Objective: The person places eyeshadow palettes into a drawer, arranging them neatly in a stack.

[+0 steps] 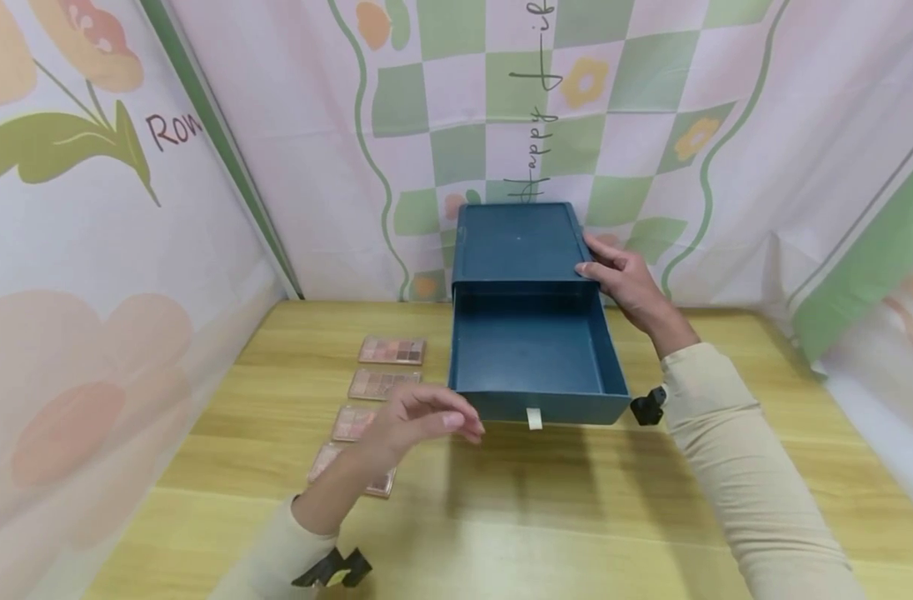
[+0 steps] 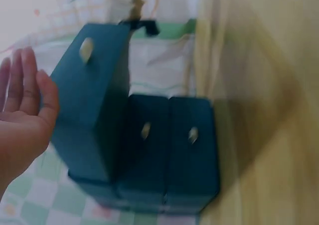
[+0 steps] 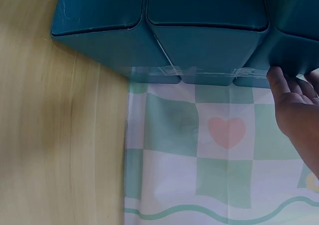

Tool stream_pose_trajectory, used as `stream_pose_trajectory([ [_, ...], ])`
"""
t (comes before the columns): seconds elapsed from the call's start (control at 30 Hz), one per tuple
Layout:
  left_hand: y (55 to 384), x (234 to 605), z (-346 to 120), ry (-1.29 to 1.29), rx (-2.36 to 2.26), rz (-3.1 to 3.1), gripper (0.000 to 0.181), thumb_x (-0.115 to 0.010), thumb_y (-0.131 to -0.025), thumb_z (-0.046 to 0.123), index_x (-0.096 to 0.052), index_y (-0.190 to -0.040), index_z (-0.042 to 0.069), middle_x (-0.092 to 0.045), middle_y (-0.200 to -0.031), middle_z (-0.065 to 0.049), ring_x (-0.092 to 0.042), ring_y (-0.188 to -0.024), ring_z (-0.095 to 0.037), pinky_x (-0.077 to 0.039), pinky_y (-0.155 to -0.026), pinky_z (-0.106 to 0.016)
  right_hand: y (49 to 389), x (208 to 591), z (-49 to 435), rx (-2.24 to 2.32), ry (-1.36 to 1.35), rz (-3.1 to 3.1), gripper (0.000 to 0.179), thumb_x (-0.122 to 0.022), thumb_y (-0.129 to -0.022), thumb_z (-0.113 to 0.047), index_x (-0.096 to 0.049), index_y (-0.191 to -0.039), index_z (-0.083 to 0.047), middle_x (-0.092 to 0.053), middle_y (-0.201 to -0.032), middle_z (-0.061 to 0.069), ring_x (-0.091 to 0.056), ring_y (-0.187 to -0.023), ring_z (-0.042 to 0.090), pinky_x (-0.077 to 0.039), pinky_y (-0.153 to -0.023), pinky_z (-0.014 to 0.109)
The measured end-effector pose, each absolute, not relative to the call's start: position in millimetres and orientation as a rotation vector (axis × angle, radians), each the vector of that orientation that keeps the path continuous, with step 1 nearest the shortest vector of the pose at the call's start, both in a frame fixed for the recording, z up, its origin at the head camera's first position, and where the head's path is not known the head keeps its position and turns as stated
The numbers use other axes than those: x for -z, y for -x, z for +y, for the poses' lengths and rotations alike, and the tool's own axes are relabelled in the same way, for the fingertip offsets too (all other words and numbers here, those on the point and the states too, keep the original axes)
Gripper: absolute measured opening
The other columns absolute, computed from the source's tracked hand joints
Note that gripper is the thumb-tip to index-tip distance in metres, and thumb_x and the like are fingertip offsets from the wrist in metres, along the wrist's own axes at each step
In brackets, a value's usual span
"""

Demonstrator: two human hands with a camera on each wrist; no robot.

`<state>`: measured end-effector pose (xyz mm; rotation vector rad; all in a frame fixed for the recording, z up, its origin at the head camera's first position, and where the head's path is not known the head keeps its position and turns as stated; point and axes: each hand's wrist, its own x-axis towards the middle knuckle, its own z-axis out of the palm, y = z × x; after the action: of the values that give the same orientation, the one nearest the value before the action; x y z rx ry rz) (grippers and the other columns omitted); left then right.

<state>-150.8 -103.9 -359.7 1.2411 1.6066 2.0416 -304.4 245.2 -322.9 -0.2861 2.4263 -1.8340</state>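
While your right hand (image 1: 631, 287) touches the cabinet (image 1: 520, 242), fingers apart | your left hand (image 1: 419, 425), fingers loosely together, hovers by the open drawer (image 1: 576, 408)

Wood-grain table (image 1: 224, 508), four palettes (image 1: 391, 351), blue drawer unit (image 1: 520, 242)

Premises: a curtained nook, homely in decor; whether home or studio cannot be determined. Evidence: checked curtain (image 1: 456, 96) along the far edge of a wood-grain table (image 1: 516, 542); flowered cloth (image 1: 74, 258) beyond its left edge; drawer unit (image 1: 520, 246), makeup palettes (image 1: 391, 350).
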Motion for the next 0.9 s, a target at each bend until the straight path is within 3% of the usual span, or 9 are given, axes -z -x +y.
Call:
stream_pose_trajectory([
  [0.07, 160, 356, -112, -1.290, -2.119, 1.606, 0.024, -0.054, -0.100, 0.004, -0.073, -0.110, 0.015, -0.077, -0.105, 0.012, -0.073, -0.094, -0.003, -0.061, -0.089, -0.026, 304, 323, 246, 1.835, 0.288, 2.423, 0.071, -0.054, -0.104, -0.030, -0.015, -0.162, -0.021, -0.007, -0.173, 0.004, -0.022, -0.158, 0.029, -0.021, -0.128, 0.051],
  [0.13, 169, 353, -122, -1.280, -2.183, 1.647, 0.032, -0.053, -0.099, 0.002, -0.073, -0.110, 0.025, -0.077, -0.103, 0.013, -0.073, -0.092, -0.002, -0.061, -0.085, -0.023, 304, 323, 247, 1.838, 0.287, 2.419, 0.071, -0.054, -0.104, -0.029, -0.015, -0.162, -0.022, -0.007, -0.173, 0.003, -0.019, -0.159, 0.028, -0.020, -0.128, 0.052],
  [0.43, 231, 355, -169, -0.960, -2.309, 2.052, 0.037, -0.050, -0.095, -0.005, -0.076, -0.099, 0.022, -0.078, -0.091, 0.011, -0.074, -0.079, -0.004, -0.061, -0.076, -0.020, 302, 322, 251, 1.861, 0.291, 2.406, 0.072, -0.055, -0.103, -0.028, -0.015, -0.162, -0.020, -0.006, -0.173, 0.005, -0.016, -0.159, 0.029, -0.018, -0.128, 0.054],
  [0.73, 290, 390, -219, -0.418, -2.184, 2.242, 0.027, -0.056, -0.101, 0.007, -0.072, -0.095, 0.028, -0.077, -0.088, 0.014, -0.072, -0.080, -0.003, -0.059, -0.079, -0.018, 301, 326, 252, 1.856, 0.268, 2.405, 0.072, -0.056, -0.103, -0.029, -0.016, -0.163, -0.021, -0.006, -0.173, 0.007, -0.013, -0.160, 0.029, -0.018, -0.128, 0.058],
  [0.8, 299, 397, -229, -0.325, -2.155, 2.263, 0.022, -0.056, -0.101, 0.009, -0.071, -0.099, 0.025, -0.076, -0.087, 0.016, -0.072, -0.080, -0.002, -0.058, -0.078, -0.017, 303, 326, 251, 1.855, 0.273, 2.397, 0.072, -0.056, -0.103, -0.028, -0.016, -0.163, -0.022, -0.006, -0.173, 0.006, -0.014, -0.160, 0.029, -0.018, -0.128, 0.057],
  [0.9, 310, 405, -239, -0.235, -2.086, 2.323, 0.017, -0.057, -0.102, 0.011, -0.069, -0.114, 0.009, -0.075, -0.085, 0.019, -0.071, -0.079, 0.000, -0.058, -0.077, -0.016, 304, 324, 250, 1.847, 0.282, 2.395, 0.073, -0.056, -0.102, -0.029, -0.016, -0.163, -0.023, -0.005, -0.173, 0.005, -0.013, -0.160, 0.028, -0.018, -0.128, 0.057],
])
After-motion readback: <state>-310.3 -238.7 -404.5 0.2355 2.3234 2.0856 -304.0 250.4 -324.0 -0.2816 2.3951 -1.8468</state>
